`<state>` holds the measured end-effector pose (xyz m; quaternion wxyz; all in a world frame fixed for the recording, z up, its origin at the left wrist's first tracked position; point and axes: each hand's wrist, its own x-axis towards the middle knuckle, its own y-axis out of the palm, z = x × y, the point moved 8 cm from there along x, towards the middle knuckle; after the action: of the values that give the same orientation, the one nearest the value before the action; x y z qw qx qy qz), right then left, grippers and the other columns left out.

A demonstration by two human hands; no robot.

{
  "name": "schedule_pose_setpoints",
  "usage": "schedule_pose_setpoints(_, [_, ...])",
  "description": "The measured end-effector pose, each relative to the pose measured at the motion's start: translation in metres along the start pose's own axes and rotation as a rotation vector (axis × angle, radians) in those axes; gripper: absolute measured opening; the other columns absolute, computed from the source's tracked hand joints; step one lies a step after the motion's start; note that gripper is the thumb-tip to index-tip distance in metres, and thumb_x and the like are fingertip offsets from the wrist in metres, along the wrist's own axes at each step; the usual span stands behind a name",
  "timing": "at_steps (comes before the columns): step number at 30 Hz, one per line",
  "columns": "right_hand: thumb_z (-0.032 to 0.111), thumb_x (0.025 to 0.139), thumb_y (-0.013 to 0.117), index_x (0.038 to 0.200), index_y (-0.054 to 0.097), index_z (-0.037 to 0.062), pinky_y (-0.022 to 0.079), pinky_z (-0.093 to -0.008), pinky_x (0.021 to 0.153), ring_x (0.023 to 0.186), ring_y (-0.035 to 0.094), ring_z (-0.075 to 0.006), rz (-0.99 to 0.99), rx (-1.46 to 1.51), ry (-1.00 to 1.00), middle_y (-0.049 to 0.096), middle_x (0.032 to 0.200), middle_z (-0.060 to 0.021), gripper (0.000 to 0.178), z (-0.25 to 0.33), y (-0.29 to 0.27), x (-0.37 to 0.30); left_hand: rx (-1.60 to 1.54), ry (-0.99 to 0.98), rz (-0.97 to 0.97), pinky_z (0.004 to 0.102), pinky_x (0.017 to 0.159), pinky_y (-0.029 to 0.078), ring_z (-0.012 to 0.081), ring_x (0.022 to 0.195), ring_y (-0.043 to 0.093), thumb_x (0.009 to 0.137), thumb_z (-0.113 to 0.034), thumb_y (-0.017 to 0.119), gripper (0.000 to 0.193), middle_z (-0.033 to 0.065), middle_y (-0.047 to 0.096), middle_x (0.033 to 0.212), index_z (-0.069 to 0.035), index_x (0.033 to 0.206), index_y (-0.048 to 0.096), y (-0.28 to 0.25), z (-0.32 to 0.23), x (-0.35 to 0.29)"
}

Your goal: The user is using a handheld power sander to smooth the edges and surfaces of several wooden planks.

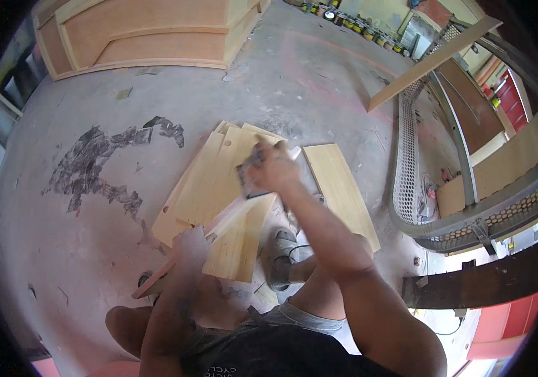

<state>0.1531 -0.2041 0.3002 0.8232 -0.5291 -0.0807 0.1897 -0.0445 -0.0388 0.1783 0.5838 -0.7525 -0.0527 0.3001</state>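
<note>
A long, narrow pale wooden board [234, 217] is tilted up on its edge across a stack of boards. My left hand [190, 248] is closed around its near part, steadying it by my knee. Toward the board's far end, my right hand [272, 166] grips a dark, flat-based sander [244, 183] against or just over the wood. Motion blurs that hand and the tool, so its exact contact is unclear. Under them lie the stacked pale boards [203, 173], some with round knots or holes near their ends.
Another pale board [341, 188] lies right of the stack, near my sandalled foot [282, 257]. A large wooden panelled piece [149, 34] stands at far left. A plank [432, 63] leans on a perforated metal frame [405, 169] at right. Several cans [357, 26] line the back.
</note>
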Motion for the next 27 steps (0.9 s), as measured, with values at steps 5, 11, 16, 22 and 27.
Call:
schedule_pose_setpoints(5, [0.043, 0.081, 0.071, 0.152, 0.039, 0.0199, 0.052, -0.0477, 0.099, 0.117, 0.061, -0.0427, -0.146, -0.043, 0.132, 0.048, 0.141, -0.0278, 0.082, -0.073, -0.033, 0.069, -0.002, 0.007, 0.017, 0.0433, 0.084, 0.055, 0.0302, 0.095, 0.072, 0.092, -0.051, 0.065, 0.045, 0.0135, 0.074, 0.098, -0.01, 0.11, 0.068, 0.007, -0.004, 0.006])
schedule_pose_setpoints(11, [0.04, 0.08, 0.071, 0.153, 0.039, 0.0229, 0.051, -0.0479, 0.1, 0.117, 0.061, -0.044, -0.101, 0.003, 0.008, 0.052, 0.133, -0.0281, 0.081, -0.022, -0.006, 0.025, -0.009, -0.005, -0.019, 0.0417, 0.082, 0.056, 0.0295, 0.091, 0.073, 0.091, -0.051, 0.067, 0.045, 0.014, 0.074, 0.095, -0.009, 0.107, 0.07, 0.004, 0.002, 0.001])
schedule_pose_setpoints(16, [0.037, 0.075, 0.073, 0.152, 0.04, 0.025, 0.052, -0.0478, 0.099, 0.114, 0.062, -0.043, -0.003, -0.067, -0.174, 0.055, 0.129, -0.0261, 0.084, 0.003, -0.001, 0.004, -0.003, 0.057, -0.073, 0.0417, 0.079, 0.056, 0.0291, 0.087, 0.073, 0.09, -0.049, 0.068, 0.042, 0.0125, 0.074, 0.089, -0.009, 0.103, 0.071, 0.008, 0.0, 0.002])
schedule_pose_setpoints(22, [0.034, 0.073, 0.075, 0.15, 0.042, 0.0233, 0.053, -0.0467, 0.098, 0.108, 0.064, -0.0419, -0.042, 0.089, 0.082, 0.056, 0.126, -0.0267, 0.085, -0.057, -0.029, 0.052, -0.029, 0.057, -0.102, 0.0408, 0.078, 0.056, 0.0284, 0.087, 0.074, 0.09, -0.047, 0.069, 0.039, 0.0123, 0.074, 0.087, -0.009, 0.1, 0.071, 0.008, -0.005, 0.001])
schedule_pose_setpoints(27, [0.033, 0.073, 0.075, 0.149, 0.042, 0.0197, 0.055, -0.0467, 0.094, 0.102, 0.067, -0.0401, -0.136, -0.073, -0.17, 0.055, 0.127, -0.0253, 0.083, -0.042, -0.01, 0.033, -0.014, 0.089, -0.111, 0.0406, 0.077, 0.057, 0.0284, 0.087, 0.074, 0.09, -0.046, 0.07, 0.039, 0.0123, 0.074, 0.088, -0.008, 0.1, 0.071, 0.008, -0.013, 0.005])
